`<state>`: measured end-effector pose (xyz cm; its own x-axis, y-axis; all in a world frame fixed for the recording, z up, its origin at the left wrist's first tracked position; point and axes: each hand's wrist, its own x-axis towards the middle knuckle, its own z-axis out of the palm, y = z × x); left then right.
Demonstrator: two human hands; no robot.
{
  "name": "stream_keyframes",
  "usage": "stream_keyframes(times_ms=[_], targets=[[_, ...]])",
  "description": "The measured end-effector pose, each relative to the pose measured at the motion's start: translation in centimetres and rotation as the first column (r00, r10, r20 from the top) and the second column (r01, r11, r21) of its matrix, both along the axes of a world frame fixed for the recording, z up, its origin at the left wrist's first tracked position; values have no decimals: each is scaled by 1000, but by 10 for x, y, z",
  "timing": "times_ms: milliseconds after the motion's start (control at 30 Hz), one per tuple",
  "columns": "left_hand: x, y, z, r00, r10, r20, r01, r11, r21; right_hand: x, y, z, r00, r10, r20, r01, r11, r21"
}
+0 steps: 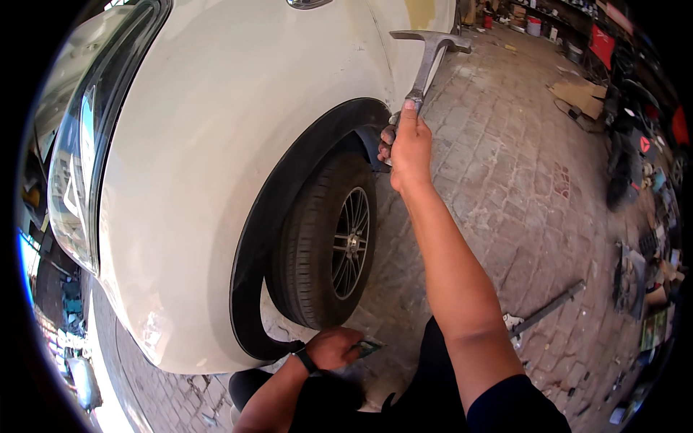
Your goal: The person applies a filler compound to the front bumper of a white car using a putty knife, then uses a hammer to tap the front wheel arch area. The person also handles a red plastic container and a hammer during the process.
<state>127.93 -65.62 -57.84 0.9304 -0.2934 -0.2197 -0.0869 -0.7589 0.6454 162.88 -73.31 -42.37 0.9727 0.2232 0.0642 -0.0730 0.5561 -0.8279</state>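
My right hand (413, 151) is raised beside the back of the wheel arch, its fingers wrapped round the handle of a metal hammer (427, 59). The head, flat on one end and long and pointed on the other, is uppermost. A black wheel arch trim (263, 198) curves round the opening in the cream car body (195, 144). My left hand (334, 348), with a dark watch at the wrist, is low by the trim's front lower end. Its fingers are closed, and a small dark, flat piece pokes out from them. Just above it stands the tyre (307, 252) with its spoked rim (351, 243).
Paving bricks (498, 173) cover the floor to the right. A long metal bar (547, 309) lies on them near my right elbow. Dark parts and clutter (639, 159) line the right side, near a flattened cardboard piece (580, 96). The car's headlight (76, 180) is at the left.
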Motion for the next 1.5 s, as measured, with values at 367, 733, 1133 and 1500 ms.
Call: stream_keyframes(times_ms=[367,733,1133,1500], targets=[[-1,2,-4,999,-18,-38,19,1000,19,17,5,-4,998,55,34,-53,996,-71],[-4,3,-7,999,9,-38,-8,1000,19,18,14,-2,999,-28,24,29,999,-27],[-5,-1,-6,1000,13,20,-13,1000,16,-22,3,2,996,76,55,-72,996,-60],[-11,-8,-4,998,-16,68,13,999,46,-138,-35,-8,900,165,404,-129,985,-115]])
